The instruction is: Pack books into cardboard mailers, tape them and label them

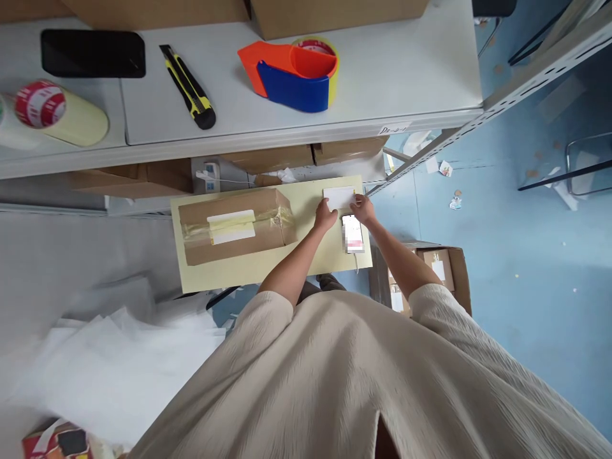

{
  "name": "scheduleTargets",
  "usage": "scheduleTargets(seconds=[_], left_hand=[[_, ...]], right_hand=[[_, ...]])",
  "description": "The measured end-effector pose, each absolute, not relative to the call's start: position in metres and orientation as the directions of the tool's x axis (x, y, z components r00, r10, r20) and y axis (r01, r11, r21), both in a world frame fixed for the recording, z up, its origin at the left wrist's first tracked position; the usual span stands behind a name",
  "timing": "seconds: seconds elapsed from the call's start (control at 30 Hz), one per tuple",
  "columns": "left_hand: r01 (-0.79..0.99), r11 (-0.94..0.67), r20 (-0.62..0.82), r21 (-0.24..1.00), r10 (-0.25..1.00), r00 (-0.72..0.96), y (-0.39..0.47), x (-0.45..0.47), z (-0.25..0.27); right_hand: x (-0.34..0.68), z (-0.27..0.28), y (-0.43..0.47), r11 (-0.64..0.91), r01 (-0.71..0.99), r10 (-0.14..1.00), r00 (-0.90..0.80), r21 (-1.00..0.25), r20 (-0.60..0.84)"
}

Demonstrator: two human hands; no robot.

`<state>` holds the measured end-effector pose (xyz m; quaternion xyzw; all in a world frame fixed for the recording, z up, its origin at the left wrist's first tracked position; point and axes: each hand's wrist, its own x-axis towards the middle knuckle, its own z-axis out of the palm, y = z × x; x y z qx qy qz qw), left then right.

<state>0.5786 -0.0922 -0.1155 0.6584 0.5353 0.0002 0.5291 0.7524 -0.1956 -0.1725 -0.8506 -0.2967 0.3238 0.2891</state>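
Observation:
My left hand [326, 216] pinches the left end of a white rectangular slip [339, 197], probably paper, above the small pale yellow table [310, 255]. At the slip's right end, my right hand [363, 210] has its thumb and fingers closed on the edge. Just below the slip a phone [352, 233] with a lit screen lies on the tabletop, a cable running from its lower end. Left of my hands rests a long cardboard box [268, 223], closed with clear yellowish tape and bearing a white label [232, 227].
On the shelf [392, 76] ahead lie a tape dispenser [291, 73], a box cutter [188, 87], a dark phone [93, 53] and tape rolls [62, 111]. An open carton [461, 280] of small boxes stands right. White sheets [129, 363] are piled at left.

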Motion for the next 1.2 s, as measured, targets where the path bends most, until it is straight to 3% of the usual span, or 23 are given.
scheduleTargets(seconds=[0.33, 0.63, 0.73, 0.87, 0.97, 1.07, 1.2], left_hand=[[0.680, 0.080, -0.541, 0.729, 0.677, 0.499, -0.096, 0.575, -0.114], [0.581, 0.121, -0.438, 0.805, 0.781, 0.445, -0.093, 0.576, -0.090], [0.542, 0.152, -0.407, 0.827, 0.827, 0.389, -0.089, 0.575, -0.080], [0.605, 0.221, -0.413, 0.765, 0.889, 0.198, -0.080, 0.564, -0.080], [0.643, 0.259, -0.410, 0.721, 0.907, 0.094, -0.075, 0.554, -0.084], [0.662, 0.274, -0.424, 0.697, 0.903, 0.073, -0.073, 0.546, -0.086], [0.667, 0.299, -0.422, 0.682, 0.906, 0.025, -0.074, 0.543, -0.088]], right_hand=[[0.749, -0.150, -0.193, -0.707, 0.353, 0.660, 0.639, -0.612, -0.394], [0.717, -0.106, -0.186, -0.594, 0.255, 0.701, 0.629, -0.763, -0.337], [0.701, -0.097, -0.184, -0.522, 0.225, 0.775, 0.527, -0.823, -0.347], [0.691, -0.096, -0.181, -0.419, 0.228, 0.893, 0.277, -0.879, -0.354], [0.696, -0.104, -0.178, -0.432, 0.438, 0.900, 0.265, -0.789, -0.345], [0.706, -0.116, -0.178, -0.441, 0.680, 0.891, 0.256, -0.586, -0.374], [0.719, -0.126, -0.186, -0.458, 0.783, 0.860, 0.272, -0.420, -0.432]])
